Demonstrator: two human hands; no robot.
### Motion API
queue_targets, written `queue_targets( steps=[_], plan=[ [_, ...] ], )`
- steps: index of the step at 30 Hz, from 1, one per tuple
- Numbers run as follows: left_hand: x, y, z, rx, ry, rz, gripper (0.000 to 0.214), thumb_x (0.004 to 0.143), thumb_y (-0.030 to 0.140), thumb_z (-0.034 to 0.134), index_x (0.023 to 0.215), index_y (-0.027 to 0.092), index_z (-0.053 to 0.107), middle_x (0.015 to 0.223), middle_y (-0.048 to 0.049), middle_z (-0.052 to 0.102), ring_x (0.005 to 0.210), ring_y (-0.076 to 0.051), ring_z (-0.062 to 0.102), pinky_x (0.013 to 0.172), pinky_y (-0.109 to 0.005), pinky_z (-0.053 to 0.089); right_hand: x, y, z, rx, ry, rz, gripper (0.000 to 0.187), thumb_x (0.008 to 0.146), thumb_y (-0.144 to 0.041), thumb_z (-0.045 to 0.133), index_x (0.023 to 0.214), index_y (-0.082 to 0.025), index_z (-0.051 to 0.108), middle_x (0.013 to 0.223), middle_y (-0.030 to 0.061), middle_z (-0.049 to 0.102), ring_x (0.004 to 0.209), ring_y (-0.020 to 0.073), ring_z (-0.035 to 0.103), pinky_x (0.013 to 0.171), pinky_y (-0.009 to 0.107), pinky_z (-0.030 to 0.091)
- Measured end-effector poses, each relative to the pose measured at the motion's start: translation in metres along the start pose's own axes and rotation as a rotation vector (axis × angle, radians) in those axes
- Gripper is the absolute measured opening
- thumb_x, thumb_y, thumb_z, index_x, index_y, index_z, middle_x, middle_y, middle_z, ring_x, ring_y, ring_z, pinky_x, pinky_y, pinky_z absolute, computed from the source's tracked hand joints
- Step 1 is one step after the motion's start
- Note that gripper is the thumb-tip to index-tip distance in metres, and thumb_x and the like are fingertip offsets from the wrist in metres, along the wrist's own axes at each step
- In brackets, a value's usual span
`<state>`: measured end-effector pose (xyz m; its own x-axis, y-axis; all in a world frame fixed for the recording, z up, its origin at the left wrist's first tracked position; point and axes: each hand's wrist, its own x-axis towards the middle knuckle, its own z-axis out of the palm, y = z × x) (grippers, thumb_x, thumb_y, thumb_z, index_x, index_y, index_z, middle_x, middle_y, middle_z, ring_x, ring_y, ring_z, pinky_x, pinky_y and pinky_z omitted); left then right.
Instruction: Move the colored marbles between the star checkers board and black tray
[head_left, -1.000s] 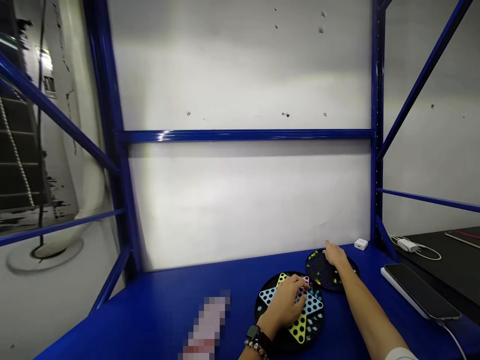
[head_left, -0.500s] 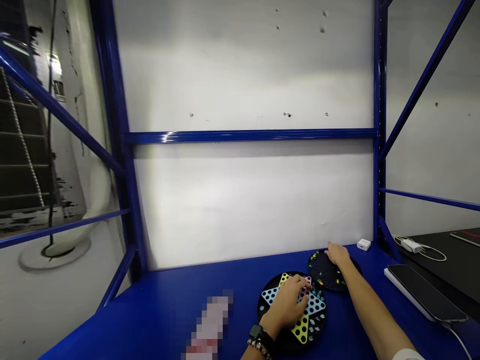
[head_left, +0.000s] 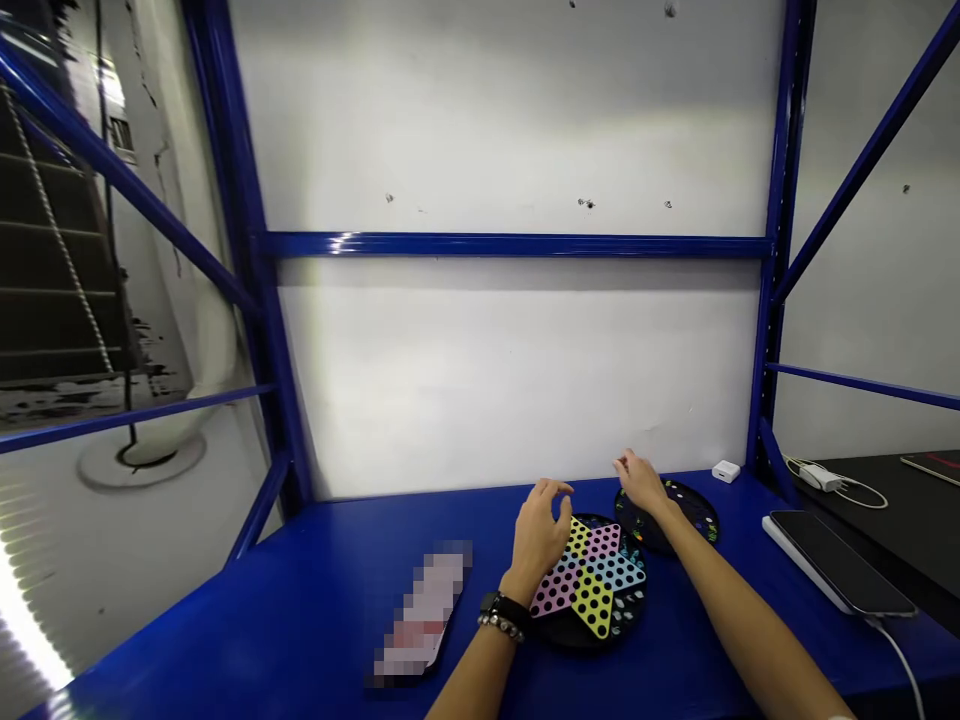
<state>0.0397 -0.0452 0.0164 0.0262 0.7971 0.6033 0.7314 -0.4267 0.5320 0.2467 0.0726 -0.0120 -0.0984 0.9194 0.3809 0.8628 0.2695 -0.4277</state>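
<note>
A round black board with a star of pink, yellow and light-blue perforated fields lies on the blue shelf. My left hand hovers at the board's left rim, fingers loosely curved and apart, holding nothing; its wrist wears a watch and a bead bracelet. Behind the board sits a round black tray with several small coloured pegs. My right hand is raised over the tray's left edge, fingertips drawn together; whether a peg is between them is too small to see.
A blurred flat object lies left of the board. A small white charger sits by the blue upright. On the right are a phone with its cable, and a white adapter on a black table.
My left hand has lifted off the star board and moved to its left rim, uncovering the coloured fields. My right hand rose from the tray and shifted left. The view has tilted down a little.
</note>
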Motion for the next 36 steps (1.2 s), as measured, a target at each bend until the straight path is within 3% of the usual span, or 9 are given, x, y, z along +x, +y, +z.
queue_targets(
  steps=[4,8,14,20,27,36],
  plan=[
    [0.005,-0.013,-0.006,-0.041,0.137,-0.110,0.021,0.093,0.032,0.042,0.092,0.024,0.061,0.100,-0.0043,0.068,0.092,-0.021,0.064,0.081,-0.035,0.051,-0.018,-0.064,0.023,0.045,-0.192,-0.263,0.026,0.097,-0.042,0.048,0.107,-0.023,0.062,0.098,0.0058,0.072,0.090,0.0210,0.066,0.072,0.027,0.040],
    [0.005,-0.016,-0.008,-0.058,0.208,-0.172,0.030,0.097,0.040,0.036,0.089,0.024,0.060,0.092,-0.0043,0.068,0.083,-0.020,0.064,0.071,-0.033,0.049,-0.031,-0.099,0.039,-0.056,-0.290,-0.397,0.027,0.094,-0.041,0.053,0.112,-0.024,0.064,0.096,0.0067,0.073,0.088,0.0232,0.067,0.074,0.030,0.043],
    [0.004,-0.019,-0.008,-0.029,0.240,-0.134,0.040,0.099,0.042,0.026,0.088,0.024,0.061,0.093,-0.0038,0.068,0.086,-0.020,0.064,0.072,-0.032,0.048,-0.030,-0.099,0.036,-0.066,-0.379,-0.442,0.033,0.089,-0.049,0.058,0.112,-0.027,0.068,0.098,0.0056,0.073,0.091,0.0241,0.067,0.076,0.030,0.044],
    [0.006,-0.024,-0.007,-0.030,0.286,-0.142,0.042,0.100,0.040,0.025,0.086,0.024,0.061,0.091,-0.0035,0.067,0.083,-0.019,0.063,0.072,-0.031,0.048,-0.033,-0.100,0.033,-0.022,-0.337,-0.379,0.030,0.096,-0.044,0.047,0.107,-0.026,0.068,0.097,0.0046,0.073,0.091,0.0216,0.066,0.075,0.028,0.044],
    [0.004,-0.026,-0.008,-0.029,0.325,-0.144,0.042,0.100,0.037,0.023,0.085,0.023,0.060,0.090,-0.0042,0.067,0.082,-0.019,0.063,0.071,-0.031,0.046,-0.037,-0.124,0.042,-0.185,-0.350,-0.472,0.029,0.094,-0.038,0.048,0.110,-0.022,0.066,0.102,0.0103,0.073,0.092,0.0266,0.068,0.077,0.034,0.047],
    [0.005,-0.028,-0.007,-0.022,0.304,-0.178,0.041,0.099,0.038,0.026,0.085,0.023,0.062,0.089,-0.0037,0.067,0.081,-0.019,0.062,0.073,-0.030,0.047,-0.048,-0.121,0.043,-0.184,-0.274,-0.452,0.032,0.096,-0.038,0.045,0.118,-0.021,0.060,0.107,0.0101,0.067,0.088,0.0233,0.067,0.077,0.033,0.048]
  ],
)
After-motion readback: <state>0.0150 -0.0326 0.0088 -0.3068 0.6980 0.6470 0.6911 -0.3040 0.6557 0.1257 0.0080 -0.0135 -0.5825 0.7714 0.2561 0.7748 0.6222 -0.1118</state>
